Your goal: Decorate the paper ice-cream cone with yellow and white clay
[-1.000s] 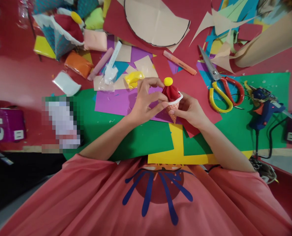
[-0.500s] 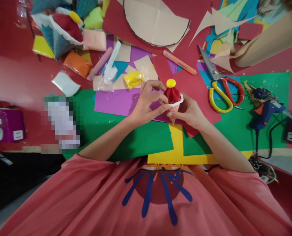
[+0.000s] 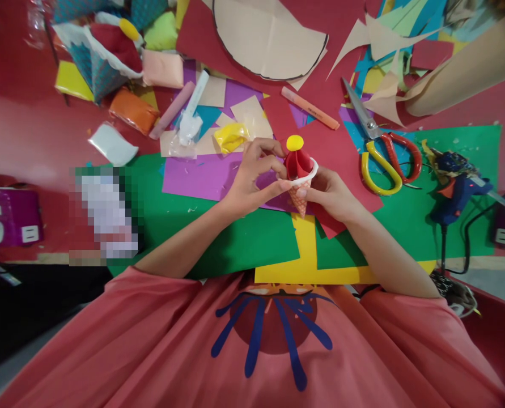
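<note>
Pinching a white-rimmed cone (image 3: 300,204) with red folds (image 3: 300,164) inside, left hand (image 3: 255,177) and right hand (image 3: 332,194) share a narrow grip.

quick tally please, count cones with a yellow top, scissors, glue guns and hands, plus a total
Cones with a yellow top: 2 (small cone in the hands, big blue cone at upper left)
Scissors: 1
Glue gun: 1
Hands: 2 (left hand, right hand)
Total: 6
</note>
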`<action>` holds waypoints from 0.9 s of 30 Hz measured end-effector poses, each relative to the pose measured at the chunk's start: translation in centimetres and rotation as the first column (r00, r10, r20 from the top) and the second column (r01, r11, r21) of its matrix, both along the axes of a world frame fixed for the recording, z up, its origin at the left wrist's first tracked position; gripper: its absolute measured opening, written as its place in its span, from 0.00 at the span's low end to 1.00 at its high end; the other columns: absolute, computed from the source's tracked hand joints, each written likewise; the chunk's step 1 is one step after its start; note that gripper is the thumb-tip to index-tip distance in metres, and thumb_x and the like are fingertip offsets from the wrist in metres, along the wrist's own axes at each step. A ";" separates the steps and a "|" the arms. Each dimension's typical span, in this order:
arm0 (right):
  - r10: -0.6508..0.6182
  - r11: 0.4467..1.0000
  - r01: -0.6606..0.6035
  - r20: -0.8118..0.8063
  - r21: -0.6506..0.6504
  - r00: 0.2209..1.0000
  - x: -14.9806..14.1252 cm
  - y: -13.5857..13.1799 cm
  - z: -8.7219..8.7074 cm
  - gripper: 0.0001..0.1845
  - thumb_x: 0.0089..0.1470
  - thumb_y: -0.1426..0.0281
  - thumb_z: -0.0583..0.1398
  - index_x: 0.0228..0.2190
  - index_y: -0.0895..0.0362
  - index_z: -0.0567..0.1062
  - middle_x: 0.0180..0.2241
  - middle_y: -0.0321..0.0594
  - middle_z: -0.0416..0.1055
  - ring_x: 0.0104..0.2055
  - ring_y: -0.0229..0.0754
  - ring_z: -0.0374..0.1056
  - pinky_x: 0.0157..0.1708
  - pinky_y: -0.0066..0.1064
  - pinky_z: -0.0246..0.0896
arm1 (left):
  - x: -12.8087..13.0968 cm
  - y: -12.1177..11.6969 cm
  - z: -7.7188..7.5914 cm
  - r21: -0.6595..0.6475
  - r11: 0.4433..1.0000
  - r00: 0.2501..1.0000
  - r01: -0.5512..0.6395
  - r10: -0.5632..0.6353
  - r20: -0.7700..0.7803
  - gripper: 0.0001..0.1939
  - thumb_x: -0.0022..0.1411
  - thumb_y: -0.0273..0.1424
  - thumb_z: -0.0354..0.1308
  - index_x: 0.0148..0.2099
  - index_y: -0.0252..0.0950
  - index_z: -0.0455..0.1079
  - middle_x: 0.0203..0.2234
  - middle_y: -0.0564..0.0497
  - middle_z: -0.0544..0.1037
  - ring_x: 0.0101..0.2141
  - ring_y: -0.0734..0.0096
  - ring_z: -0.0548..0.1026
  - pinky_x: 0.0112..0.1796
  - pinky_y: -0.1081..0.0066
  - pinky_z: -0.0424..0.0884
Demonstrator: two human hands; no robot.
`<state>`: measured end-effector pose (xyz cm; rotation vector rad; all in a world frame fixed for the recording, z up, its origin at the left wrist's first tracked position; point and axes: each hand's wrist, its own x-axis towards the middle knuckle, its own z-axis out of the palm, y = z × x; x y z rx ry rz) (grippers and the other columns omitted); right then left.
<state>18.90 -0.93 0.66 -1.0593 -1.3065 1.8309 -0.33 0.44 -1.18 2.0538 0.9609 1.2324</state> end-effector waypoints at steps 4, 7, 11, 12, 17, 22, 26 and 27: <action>0.041 0.999 -0.043 -0.071 -0.018 0.997 -0.2 -0.2 -0.2 0.22 0.46 0.54 0.67 0.35 0.54 0.68 0.26 0.29 0.68 0.24 0.32 0.64 0.26 0.27 0.67 | 0.1 -0.1 -0.1 -0.066 0.998 0.999 -0.024 0.022 -0.033 0.20 0.64 0.52 0.51 0.33 0.43 0.70 0.40 0.48 0.71 0.45 0.65 0.71 0.47 0.56 0.73; 0.066 0.994 -0.076 -0.129 -0.079 0.990 -0.1 -0.4 -0.5 0.25 0.45 0.51 0.67 0.36 0.54 0.68 0.26 0.29 0.68 0.23 0.32 0.64 0.26 0.26 0.67 | 0.2 -0.3 0.0 -0.064 0.997 0.995 -0.035 0.028 -0.094 0.19 0.63 0.53 0.51 0.33 0.45 0.70 0.40 0.48 0.72 0.45 0.64 0.71 0.47 0.54 0.73; 0.035 0.986 -0.064 -0.181 -0.155 0.983 -0.2 -0.6 -0.7 0.27 0.45 0.48 0.66 0.36 0.55 0.68 0.28 0.31 0.68 0.26 0.33 0.67 0.26 0.26 0.67 | 0.4 -0.5 0.3 -0.027 0.998 0.990 -0.053 0.049 -0.134 0.19 0.63 0.52 0.52 0.32 0.44 0.70 0.39 0.48 0.72 0.44 0.64 0.72 0.45 0.54 0.74; 0.026 0.986 -0.056 -0.185 -0.158 0.982 -0.4 -0.6 -0.7 0.26 0.46 0.48 0.65 0.36 0.55 0.68 0.28 0.31 0.67 0.25 0.33 0.66 0.25 0.26 0.67 | 0.5 -0.5 0.3 -0.003 0.999 0.992 -0.051 0.050 -0.118 0.18 0.63 0.51 0.52 0.32 0.44 0.70 0.39 0.48 0.72 0.43 0.64 0.73 0.44 0.54 0.75; -0.013 0.989 -0.013 -0.173 -0.147 0.985 -0.8 -0.7 -0.5 0.24 0.48 0.49 0.64 0.34 0.54 0.66 0.26 0.30 0.66 0.24 0.32 0.64 0.25 0.27 0.66 | 0.6 -0.4 0.1 0.072 0.997 0.996 -0.039 0.045 -0.083 0.15 0.63 0.49 0.54 0.33 0.45 0.69 0.38 0.50 0.72 0.42 0.64 0.73 0.43 0.54 0.75; -0.027 0.978 -0.024 -0.234 -0.209 0.972 -0.6 -0.6 -0.5 0.30 0.43 0.45 0.65 0.36 0.55 0.68 0.29 0.33 0.70 0.24 0.33 0.68 0.24 0.27 0.67 | 0.5 -0.6 0.2 -0.020 0.998 0.997 -0.056 0.055 -0.054 0.16 0.64 0.50 0.52 0.33 0.44 0.68 0.38 0.50 0.70 0.44 0.64 0.73 0.45 0.53 0.76; -0.052 0.964 -0.016 -0.246 -0.267 0.968 -0.3 -0.4 -0.5 0.27 0.45 0.47 0.65 0.37 0.55 0.69 0.28 0.33 0.72 0.25 0.35 0.70 0.25 0.27 0.69 | 0.3 -0.8 0.6 -0.105 0.990 0.994 -0.094 0.088 -0.062 0.19 0.65 0.54 0.48 0.39 0.44 0.64 0.39 0.51 0.71 0.45 0.65 0.73 0.47 0.52 0.75; -0.057 0.967 -0.008 -0.245 -0.254 0.968 -0.3 -0.4 -0.5 0.27 0.46 0.48 0.65 0.38 0.55 0.69 0.28 0.33 0.72 0.25 0.34 0.70 0.25 0.27 0.69 | 0.2 -0.8 0.7 -0.101 0.990 0.994 -0.099 0.093 -0.055 0.19 0.65 0.54 0.47 0.40 0.44 0.64 0.39 0.51 0.71 0.45 0.65 0.73 0.47 0.51 0.75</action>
